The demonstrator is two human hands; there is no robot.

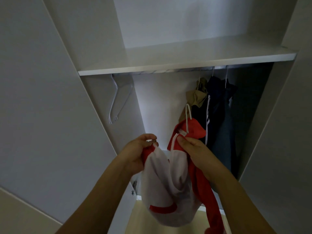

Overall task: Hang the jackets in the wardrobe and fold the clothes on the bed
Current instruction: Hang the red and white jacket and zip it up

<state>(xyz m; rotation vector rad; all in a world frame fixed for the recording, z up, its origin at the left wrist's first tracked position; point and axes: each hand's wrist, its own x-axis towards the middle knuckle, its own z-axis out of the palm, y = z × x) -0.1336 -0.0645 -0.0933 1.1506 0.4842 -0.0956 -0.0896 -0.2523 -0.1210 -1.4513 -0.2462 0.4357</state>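
The red-and-white jacket (170, 174) hangs in front of the open wardrobe (185, 63), held up by both hands. The left hand (138, 152) pinches its left zipper edge; the right hand (194, 149) grips the right edge below the hood. Far right, three garments (217, 105) hang on the rail; far left, empty hangers (118, 100).

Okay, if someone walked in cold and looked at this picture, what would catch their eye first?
The red and white jacket stands out at once, held up low in the middle of the open wardrobe, with the left hand and the right hand each gripping one side of its open zip front. Behind it to the right hang tan and dark garments, and empty white hangers dangle at the left end under the shelf.
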